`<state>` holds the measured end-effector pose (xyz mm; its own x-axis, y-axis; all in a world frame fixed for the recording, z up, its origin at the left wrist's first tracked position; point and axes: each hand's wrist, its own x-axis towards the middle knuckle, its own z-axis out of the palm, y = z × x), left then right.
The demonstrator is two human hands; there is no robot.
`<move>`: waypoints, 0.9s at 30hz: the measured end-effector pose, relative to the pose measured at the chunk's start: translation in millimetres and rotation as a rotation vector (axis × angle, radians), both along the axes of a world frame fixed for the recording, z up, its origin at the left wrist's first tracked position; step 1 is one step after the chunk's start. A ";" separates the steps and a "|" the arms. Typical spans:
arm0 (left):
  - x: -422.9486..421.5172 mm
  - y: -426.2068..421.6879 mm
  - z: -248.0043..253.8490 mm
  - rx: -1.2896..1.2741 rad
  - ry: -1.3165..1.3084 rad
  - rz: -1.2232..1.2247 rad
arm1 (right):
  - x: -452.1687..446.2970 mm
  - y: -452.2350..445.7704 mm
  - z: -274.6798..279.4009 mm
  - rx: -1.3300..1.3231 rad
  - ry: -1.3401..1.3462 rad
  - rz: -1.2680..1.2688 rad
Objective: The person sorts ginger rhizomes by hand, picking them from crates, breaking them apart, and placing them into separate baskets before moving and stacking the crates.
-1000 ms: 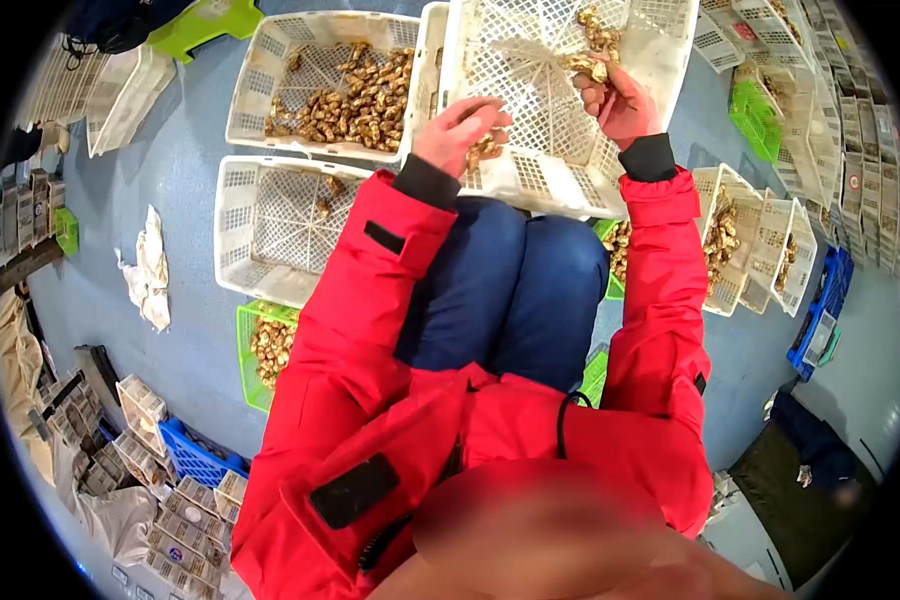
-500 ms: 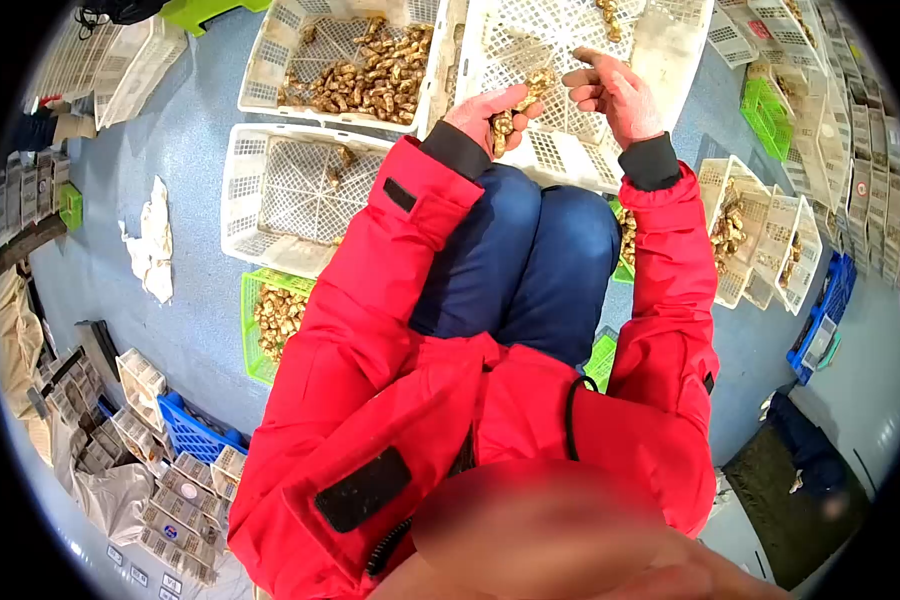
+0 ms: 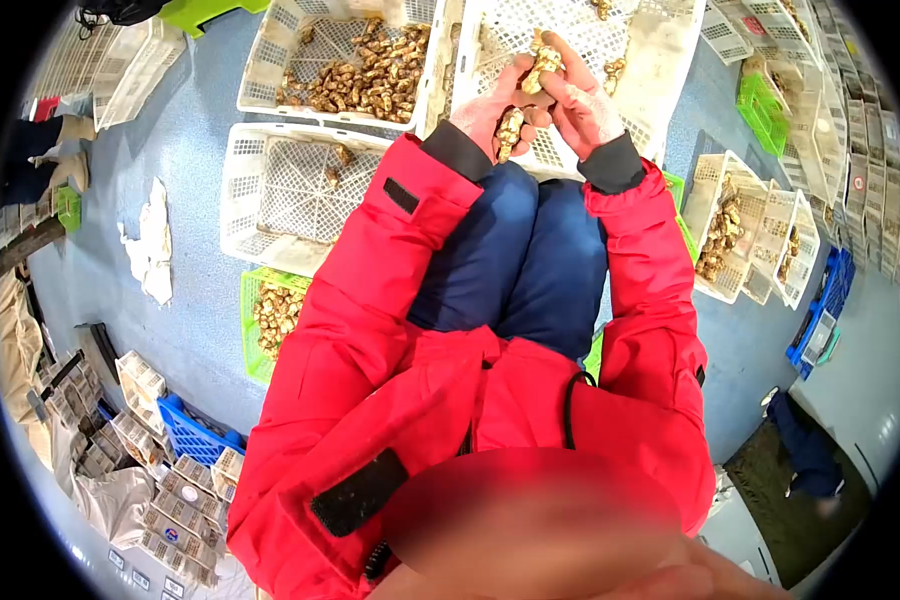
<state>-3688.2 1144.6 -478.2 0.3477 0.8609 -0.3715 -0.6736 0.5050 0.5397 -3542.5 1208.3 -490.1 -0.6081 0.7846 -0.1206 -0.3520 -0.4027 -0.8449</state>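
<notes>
Over the large white crate [image 3: 660, 60], my two hands are close together. My left hand [image 3: 482, 115] is closed around a knobbly brown-and-cream tuber [image 3: 510, 133] in its palm, and its fingertips reach toward a second, paler tuber [image 3: 543, 70]. My right hand [image 3: 588, 112] pinches that second tuber between thumb and fingers, upright above the crate. Another tuber [image 3: 614, 74] lies in the crate just beyond my right hand, and one more [image 3: 601, 9] is at the far side.
A white crate [image 3: 255, 95] at upper left holds many tubers; the white crate [image 3: 245, 190] below has a few. Green baskets [image 3: 255, 340] stand beside my legs. More white crates [image 3: 710, 220] are at right. A white cloth [image 3: 152, 245] lies on the floor. Another person's legs [image 3: 45, 165] show at left.
My right hand, open and apart before, has moved left and closed on the upper tuber at my left fingertips. The left hand keeps the lower tuber. Another person's legs have come further into view.
</notes>
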 end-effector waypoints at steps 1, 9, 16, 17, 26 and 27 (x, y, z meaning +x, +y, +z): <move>-2.2 -0.2 -1.7 0.003 0.043 -0.060 | -1.1 -0.6 7.2 -0.005 0.019 -0.028; -2.7 -11.9 -7.6 0.035 -0.002 0.019 | 4.5 1.4 6.8 -0.008 0.009 -0.032; 3.7 -13.6 -22.0 0.082 0.006 0.132 | -12.1 -15.4 29.2 -0.023 0.057 -0.070; 6.6 -11.7 -23.6 0.009 0.013 0.167 | -10.7 -11.6 24.6 0.024 -0.018 0.008; -31.9 -63.1 -31.9 0.743 0.644 0.276 | -59.7 -28.9 5.0 0.222 -0.292 0.196; -38.9 -72.1 -30.1 0.706 0.649 0.227 | -69.4 -41.2 12.0 0.086 -0.206 0.202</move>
<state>-3727.1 1072.5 -508.4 0.0570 0.9795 0.1934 -0.1810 -0.1804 0.9668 -3612.0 1167.1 -478.1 -0.7222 0.6632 -0.1963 -0.0896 -0.3711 -0.9242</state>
